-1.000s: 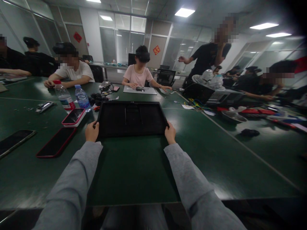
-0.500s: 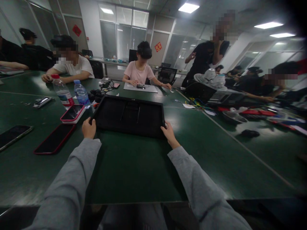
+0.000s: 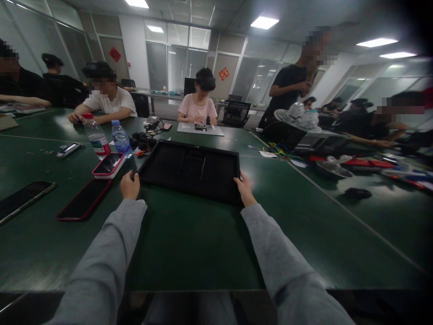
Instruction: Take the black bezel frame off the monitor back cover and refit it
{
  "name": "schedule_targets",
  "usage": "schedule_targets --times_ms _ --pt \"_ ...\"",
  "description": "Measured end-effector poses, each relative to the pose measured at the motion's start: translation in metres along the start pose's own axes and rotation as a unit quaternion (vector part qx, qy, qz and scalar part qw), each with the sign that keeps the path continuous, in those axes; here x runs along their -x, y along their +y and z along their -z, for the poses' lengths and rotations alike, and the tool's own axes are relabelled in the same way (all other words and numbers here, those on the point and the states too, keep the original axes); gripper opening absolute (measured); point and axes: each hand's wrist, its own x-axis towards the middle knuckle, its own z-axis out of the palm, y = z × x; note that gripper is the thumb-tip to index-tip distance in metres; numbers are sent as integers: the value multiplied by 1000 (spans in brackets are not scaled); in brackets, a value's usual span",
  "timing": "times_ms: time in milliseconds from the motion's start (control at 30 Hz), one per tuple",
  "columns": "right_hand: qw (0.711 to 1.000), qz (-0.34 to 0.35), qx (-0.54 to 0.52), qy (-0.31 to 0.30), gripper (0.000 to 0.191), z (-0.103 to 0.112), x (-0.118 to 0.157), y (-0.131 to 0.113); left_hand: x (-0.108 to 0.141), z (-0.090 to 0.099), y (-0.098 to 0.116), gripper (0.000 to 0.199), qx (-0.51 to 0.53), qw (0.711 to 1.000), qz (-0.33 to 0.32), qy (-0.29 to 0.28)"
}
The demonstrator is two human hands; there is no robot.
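A shallow black tray-like panel point(image 3: 165, 164) with a raised rim lies on the green table in front of me, slightly turned. Two thin upright lines and a recessed patch show in its middle. My right hand point(image 3: 246, 187) grips its right edge, thumb over the rim and fingers along the outer side. Just off the panel's left front corner is my left hand point(image 3: 130, 186), its fingers loosely bent, thumb apart, with nothing visible in them. A red-edged phone point(image 3: 84, 200) lies left of that hand, and a pink-cased phone point(image 3: 108, 164) sits behind it.
Two water bottles point(image 3: 122, 139) stand beyond the phones, beside dark cables point(image 3: 144, 141). Another phone point(image 3: 25, 198) lies far left. Rightward are a metal bowl point(image 3: 334, 169), a dark mouse-like object point(image 3: 357, 193) and coloured wires point(image 3: 280, 151). A person point(image 3: 198, 108) works opposite at a mat.
My left hand has come off the panel's left edge; my right hand stays on it. The view has shifted slightly. The person opposite has drawn an outstretched hand back to the mat.
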Motion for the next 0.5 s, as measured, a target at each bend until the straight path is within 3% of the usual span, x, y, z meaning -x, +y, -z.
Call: schedule_targets --times_ms 100,267,500 --pt "998 -15 -24 52 69 26 3 1 -1 -2 -2 51 -6 1000 -4 -7" --pt "985 24 -29 171 62 90 3 11 -2 -3 -2 50 -8 1000 -8 -13" --pt "925 54 5 376 60 174 -2 28 -1 -1 -1 50 -13 1000 -14 -19"
